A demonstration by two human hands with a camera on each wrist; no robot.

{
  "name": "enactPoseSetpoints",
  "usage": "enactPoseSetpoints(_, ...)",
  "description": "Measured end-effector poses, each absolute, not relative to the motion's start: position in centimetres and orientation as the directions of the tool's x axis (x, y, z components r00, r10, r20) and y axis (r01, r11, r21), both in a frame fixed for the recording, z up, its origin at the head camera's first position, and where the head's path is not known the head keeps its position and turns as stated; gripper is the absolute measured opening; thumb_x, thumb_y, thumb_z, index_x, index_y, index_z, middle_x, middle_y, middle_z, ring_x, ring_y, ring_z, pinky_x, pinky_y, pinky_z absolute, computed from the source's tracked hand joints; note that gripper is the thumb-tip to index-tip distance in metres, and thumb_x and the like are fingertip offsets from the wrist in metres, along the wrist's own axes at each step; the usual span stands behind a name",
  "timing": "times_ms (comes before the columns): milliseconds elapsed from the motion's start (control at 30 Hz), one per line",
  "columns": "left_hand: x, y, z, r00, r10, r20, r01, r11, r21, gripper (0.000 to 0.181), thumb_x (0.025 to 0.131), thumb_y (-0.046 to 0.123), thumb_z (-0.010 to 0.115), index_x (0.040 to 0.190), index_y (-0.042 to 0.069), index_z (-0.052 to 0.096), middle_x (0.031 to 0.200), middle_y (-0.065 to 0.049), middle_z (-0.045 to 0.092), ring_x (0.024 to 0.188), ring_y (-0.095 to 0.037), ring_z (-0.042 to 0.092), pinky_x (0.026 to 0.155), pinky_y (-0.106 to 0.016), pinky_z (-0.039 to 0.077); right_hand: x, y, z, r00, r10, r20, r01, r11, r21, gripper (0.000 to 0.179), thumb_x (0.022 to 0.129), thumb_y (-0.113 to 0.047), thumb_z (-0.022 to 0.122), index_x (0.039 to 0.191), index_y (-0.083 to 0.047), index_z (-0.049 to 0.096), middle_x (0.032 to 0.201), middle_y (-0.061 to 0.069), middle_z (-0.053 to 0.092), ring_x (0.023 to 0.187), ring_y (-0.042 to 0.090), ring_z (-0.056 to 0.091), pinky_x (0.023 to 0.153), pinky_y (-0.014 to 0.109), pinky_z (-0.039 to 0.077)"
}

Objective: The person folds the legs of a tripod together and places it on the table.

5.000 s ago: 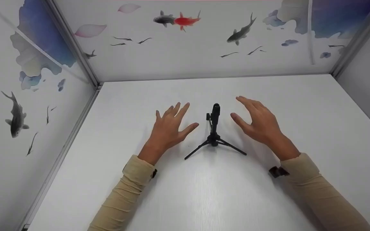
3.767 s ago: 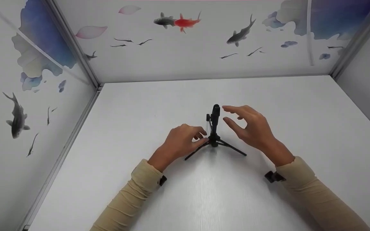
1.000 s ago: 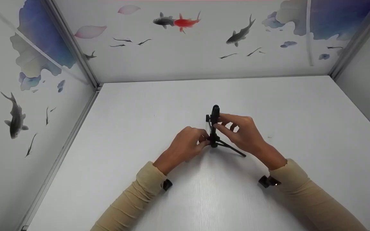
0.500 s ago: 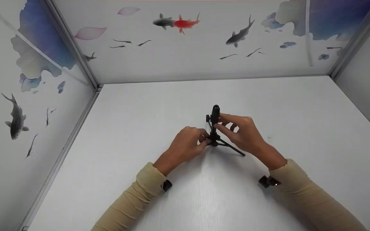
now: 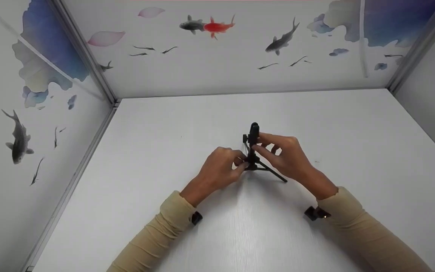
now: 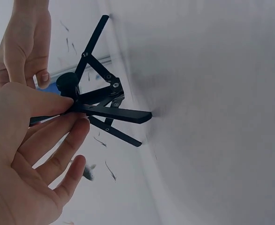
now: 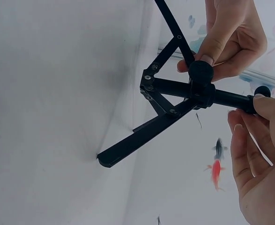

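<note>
A small black tripod stands upright on the white table, its legs spread and its top clamp facing up. My left hand pinches it low down, with thumb and fingertips at the hub where the legs join. Higher up, my right hand pinches the stem between thumb and fingers from the right side. In the right wrist view a round knob sticks out of the hub, beside the left thumb. The left wrist view shows flat legs with hinged braces. The left leg is hidden behind my left hand in the head view.
White panels printed with fish close off the table at the back and both sides. A metal frame rail runs along the left corner. Small black cameras sit at both sleeve cuffs.
From open and apart, both hands have come in and taken hold of the tripod. Over the last second its central base has risen slightly and the right leg tip has drawn inward a little.
</note>
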State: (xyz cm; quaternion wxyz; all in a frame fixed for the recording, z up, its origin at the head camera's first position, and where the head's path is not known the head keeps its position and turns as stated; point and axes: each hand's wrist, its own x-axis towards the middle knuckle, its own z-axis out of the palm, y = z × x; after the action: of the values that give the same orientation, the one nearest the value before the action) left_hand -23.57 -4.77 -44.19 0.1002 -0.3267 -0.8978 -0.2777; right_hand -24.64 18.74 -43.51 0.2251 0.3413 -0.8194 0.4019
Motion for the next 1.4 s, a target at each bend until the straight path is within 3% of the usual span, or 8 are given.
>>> enactPoseSetpoints(233,-23.57,-4.77,-44.42,-0.749,0.513,0.420,0.661,0.624,0.417,0.012,0.096,0.014,0.080,0.106,0.010,0.086,0.093,0.002,0.085,0.083,-0.016,0.076,0.077,-0.037,0.057,-24.76,18.81,-43.58,-0.647,-0.381,0.660,-0.755,0.441,-0.486,0.038,0.098,-0.011,0.081,0.135,-0.019,0.077,0.113,-0.002,0.085,0.084,0.011,0.076,0.059,0.017,0.050)
enactPoseSetpoints(500,-23.40,-4.86,-44.43,-0.738,0.495,0.460,0.670,0.622,0.405,0.013,0.097,0.015,0.079,0.107,0.011,0.086,0.095,0.004,0.085,0.085,-0.015,0.076,0.087,-0.040,0.059,-24.66,18.79,-43.54,-0.648,-0.375,0.663,-0.754,0.436,-0.490,0.035,0.098,-0.009,0.081,0.132,-0.018,0.079,0.112,0.000,0.085,0.078,0.010,0.071,0.059,0.017,0.048)
enactPoseSetpoints(1400,-23.40,-4.89,-44.29,-0.710,0.468,0.526,0.696,0.578,0.426,0.012,0.097,0.014,0.078,0.106,0.010,0.085,0.094,0.001,0.085,0.086,-0.014,0.076,0.091,-0.040,0.059,-24.56,18.85,-43.52,-0.649,-0.376,0.661,-0.755,0.428,-0.498,0.037,0.098,-0.009,0.080,0.134,-0.016,0.077,0.114,0.002,0.084,0.082,0.012,0.073,0.060,0.017,0.048)
